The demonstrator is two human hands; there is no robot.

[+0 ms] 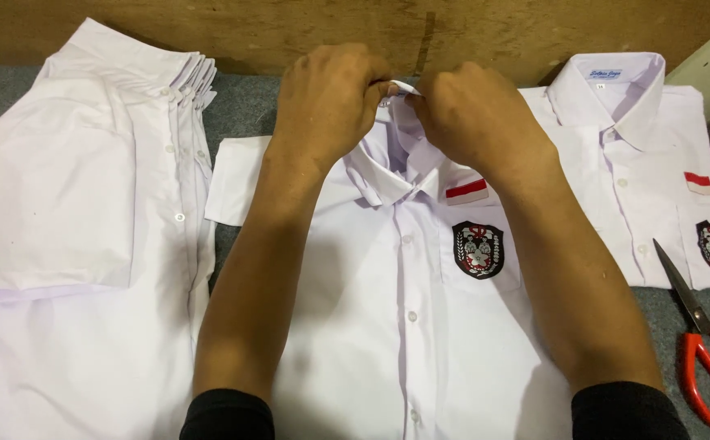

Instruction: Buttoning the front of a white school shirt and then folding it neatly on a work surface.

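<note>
Two black sleeve cuffs sit at the bottom edge of the frame, and from them our forearms run up over the white shirt (395, 326) spread buttoned on the grey counter (245, 102) in the middle of the frame. Its chest pocket carries a dark shield badge (478, 249) with a red and white strip (466, 191) just above it. At the lower right lie red-handled scissors (709, 350), blades pointing up and left, touching the hem of a folded shirt (640, 171) that fills the upper right. At the left we see a stack of white shirts (86, 204), collars layered toward the top. Farther up, at the top centre, our left hand (326, 102) and right hand (477, 118) meet, knuckles nearly touching, fingers curled shut and pinching the back of the middle shirt's collar (387, 175) between them. Beyond runs a wooden board (469, 28).
</note>
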